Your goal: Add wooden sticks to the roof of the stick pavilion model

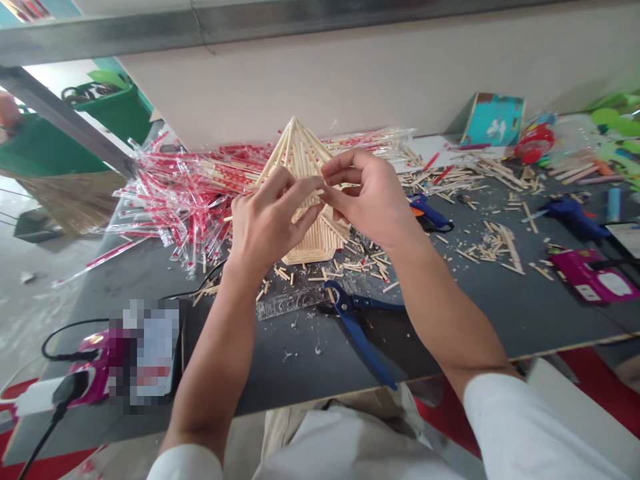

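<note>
A cone-shaped model made of thin wooden sticks (300, 150) stands at the middle of the dark table (500, 313). My left hand (267, 217) grips its left side with fingers curled over the sticks. My right hand (370, 197) pinches the model's right side, fingertips pressed together against it. Both hands hide much of the model's lower half. Blue-handled pliers (357, 317) and a clear ruler (290, 301) lie just in front of the model, untouched.
A heap of red-and-clear chopstick wrappers (175, 187) covers the back left. Cut stick scraps (490, 243) litter the table. Two blue glue guns (570, 213) (430, 213) lie right, with a magenta box (595, 277). A purple device (93, 363) with cables sits front left.
</note>
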Tool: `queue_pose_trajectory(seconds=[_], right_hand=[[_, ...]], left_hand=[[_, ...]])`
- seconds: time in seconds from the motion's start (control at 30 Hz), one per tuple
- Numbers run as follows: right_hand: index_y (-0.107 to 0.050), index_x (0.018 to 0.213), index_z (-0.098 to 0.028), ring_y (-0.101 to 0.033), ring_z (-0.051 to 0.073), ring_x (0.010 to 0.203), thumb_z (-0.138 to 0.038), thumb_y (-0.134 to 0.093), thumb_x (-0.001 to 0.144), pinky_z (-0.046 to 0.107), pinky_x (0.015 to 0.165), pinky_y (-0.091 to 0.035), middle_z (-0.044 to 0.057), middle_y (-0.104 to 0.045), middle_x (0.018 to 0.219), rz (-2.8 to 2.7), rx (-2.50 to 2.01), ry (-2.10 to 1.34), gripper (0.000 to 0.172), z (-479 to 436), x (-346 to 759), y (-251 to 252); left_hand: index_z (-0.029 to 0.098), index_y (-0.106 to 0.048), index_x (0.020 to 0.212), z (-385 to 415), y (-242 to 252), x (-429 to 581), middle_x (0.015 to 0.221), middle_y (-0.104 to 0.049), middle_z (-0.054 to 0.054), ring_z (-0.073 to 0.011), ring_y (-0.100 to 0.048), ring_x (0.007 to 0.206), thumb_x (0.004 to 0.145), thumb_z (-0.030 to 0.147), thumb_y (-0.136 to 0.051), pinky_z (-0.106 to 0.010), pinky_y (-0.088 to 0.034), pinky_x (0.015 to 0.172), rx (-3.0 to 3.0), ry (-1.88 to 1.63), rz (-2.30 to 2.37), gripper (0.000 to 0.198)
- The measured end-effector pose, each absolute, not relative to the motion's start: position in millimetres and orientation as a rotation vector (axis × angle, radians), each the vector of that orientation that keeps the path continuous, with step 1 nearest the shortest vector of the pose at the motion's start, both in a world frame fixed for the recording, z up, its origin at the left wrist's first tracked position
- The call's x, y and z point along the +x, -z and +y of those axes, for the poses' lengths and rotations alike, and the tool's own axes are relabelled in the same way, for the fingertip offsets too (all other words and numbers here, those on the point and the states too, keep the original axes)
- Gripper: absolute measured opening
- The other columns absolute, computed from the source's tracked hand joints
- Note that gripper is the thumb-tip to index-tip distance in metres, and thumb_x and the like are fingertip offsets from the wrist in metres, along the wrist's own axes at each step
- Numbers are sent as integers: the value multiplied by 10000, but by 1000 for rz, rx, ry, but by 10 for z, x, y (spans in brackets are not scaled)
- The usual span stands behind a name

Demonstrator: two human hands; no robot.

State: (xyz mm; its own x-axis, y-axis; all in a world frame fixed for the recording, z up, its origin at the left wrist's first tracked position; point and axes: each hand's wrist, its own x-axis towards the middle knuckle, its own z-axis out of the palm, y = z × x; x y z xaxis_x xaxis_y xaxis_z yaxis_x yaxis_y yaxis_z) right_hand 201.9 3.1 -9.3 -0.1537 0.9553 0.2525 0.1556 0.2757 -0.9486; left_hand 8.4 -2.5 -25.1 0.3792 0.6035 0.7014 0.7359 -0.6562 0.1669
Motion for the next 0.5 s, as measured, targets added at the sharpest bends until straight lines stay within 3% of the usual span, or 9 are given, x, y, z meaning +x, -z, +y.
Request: queue_pose_trajectory(seconds=[0.23,0.37,0.5], right_hand=[[-625,1059,-241,-679,207,910,-497,-818,840,307,606,-575,60,-672,1002,-1639,-1045,-916,388,39,2039,105],[-643,1074,-237,-687,221,938,-478,-840,817,337,669,-598,71,-693,1038,-1677,-1064,-882,403,28,2083,85],[-674,1049,-224,-687,217,877,-456,-832,823,349,636,-598,75,-714,1058,-1726,-1081,-893,360,-42,2156,-42]], left_hand=[[367,-730,1193,51,347,47,949,-642,-41,-157,-607,727,925,297,-722,-330,-444,577,-2490,1293,-1091,277],[343,-760,1091,58,338,37,900,-678,-21,-140,-615,695,906,264,-741,-318,-432,564,-2520,1343,-1005,202],[286,-768,957,-8,229,75,865,-712,0,-121,-630,699,888,263,-762,-304,-445,588,-2619,1393,-988,73]])
